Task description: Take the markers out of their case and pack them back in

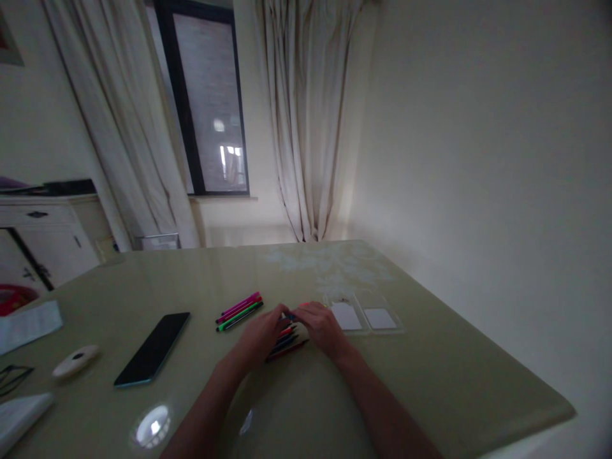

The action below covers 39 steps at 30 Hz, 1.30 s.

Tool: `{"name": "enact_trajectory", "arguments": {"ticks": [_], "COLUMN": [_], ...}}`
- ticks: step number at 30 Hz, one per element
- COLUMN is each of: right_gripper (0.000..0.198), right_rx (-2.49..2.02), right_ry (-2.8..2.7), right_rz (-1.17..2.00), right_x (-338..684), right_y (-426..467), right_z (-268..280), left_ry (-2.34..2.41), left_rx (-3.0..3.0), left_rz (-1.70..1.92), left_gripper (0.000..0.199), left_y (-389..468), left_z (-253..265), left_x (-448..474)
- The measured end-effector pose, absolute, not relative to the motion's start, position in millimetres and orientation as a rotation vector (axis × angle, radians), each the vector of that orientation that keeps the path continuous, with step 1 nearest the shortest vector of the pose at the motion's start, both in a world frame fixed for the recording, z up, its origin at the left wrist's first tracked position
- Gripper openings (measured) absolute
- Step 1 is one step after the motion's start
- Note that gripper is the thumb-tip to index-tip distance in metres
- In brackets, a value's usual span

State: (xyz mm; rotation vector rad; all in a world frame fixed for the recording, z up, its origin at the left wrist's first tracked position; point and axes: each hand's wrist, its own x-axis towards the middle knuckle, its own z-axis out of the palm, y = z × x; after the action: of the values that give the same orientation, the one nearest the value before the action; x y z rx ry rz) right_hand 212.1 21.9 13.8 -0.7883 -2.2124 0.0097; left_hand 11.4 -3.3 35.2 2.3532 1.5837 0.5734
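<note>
My left hand (262,333) and my right hand (318,324) meet over the table, fingers bent and closed. Between their fingertips shows a small dark blue thing (289,315), perhaps a pencil; most of it is hidden. Below lie several coloured pencils (284,341) side by side, points to the right, partly covered by my left hand. To the left rests a bunch of felt-tip pens (240,311) in pink, red and green. Just right of my right hand is an opened clear plastic case (359,328) with white cards in it. Something orange and yellow peeks out behind my right hand.
On the table (459,376) at left lie a black phone (153,349), a white computer mouse (75,362), glasses (13,379) and a white cloth or paper (29,325). A round clear glass object (152,426) sits near my left forearm. A wall borders the right side.
</note>
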Motion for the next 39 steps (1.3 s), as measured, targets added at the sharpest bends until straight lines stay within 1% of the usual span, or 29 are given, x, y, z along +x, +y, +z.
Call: {"name": "enact_trajectory", "arguments": {"ticks": [11, 19, 23, 27, 29, 31, 33, 36, 39], "right_gripper": [0.016, 0.024, 0.023, 0.023, 0.028, 0.029, 0.023, 0.009, 0.008], "right_rx": [-0.806, -0.78, -0.79, -1.034, -1.145, -1.235, -1.288, -1.319, -1.354], "right_ry": [-2.218, -2.177, -2.183, -1.957, -1.852, -1.81, -1.844, -1.98, -2.093], "right_rz": [0.02, 0.088, 0.12, 0.076, 0.041, 0.031, 0.049, 0.1, 0.132], "right_x": [214, 213, 216, 252, 274, 288, 290, 278, 267], "right_y": [22, 23, 26, 40, 47, 51, 50, 45, 40], "right_z": [18, 17, 15, 12, 11, 9, 7, 6, 7], "left_ry": [1.576, 1.57, 1.595, 1.683, 1.757, 1.818, 1.833, 1.787, 1.739], "left_rx": [2.482, 2.524, 2.5, 2.442, 2.396, 2.353, 2.343, 2.375, 2.407], "left_rz": [0.529, 0.514, 0.531, 0.592, 0.646, 0.668, 0.649, 0.59, 0.546], "left_gripper": [0.02, 0.025, 0.028, 0.038, 0.039, 0.041, 0.039, 0.03, 0.02], "left_y": [-8, -10, -9, -6, -3, 0, 3, 4, 4], "left_z": [40, 47, 44, 43, 41, 36, 27, 14, 8], "left_x": [14, 17, 15, -11, -27, -38, -40, -33, -27]}}
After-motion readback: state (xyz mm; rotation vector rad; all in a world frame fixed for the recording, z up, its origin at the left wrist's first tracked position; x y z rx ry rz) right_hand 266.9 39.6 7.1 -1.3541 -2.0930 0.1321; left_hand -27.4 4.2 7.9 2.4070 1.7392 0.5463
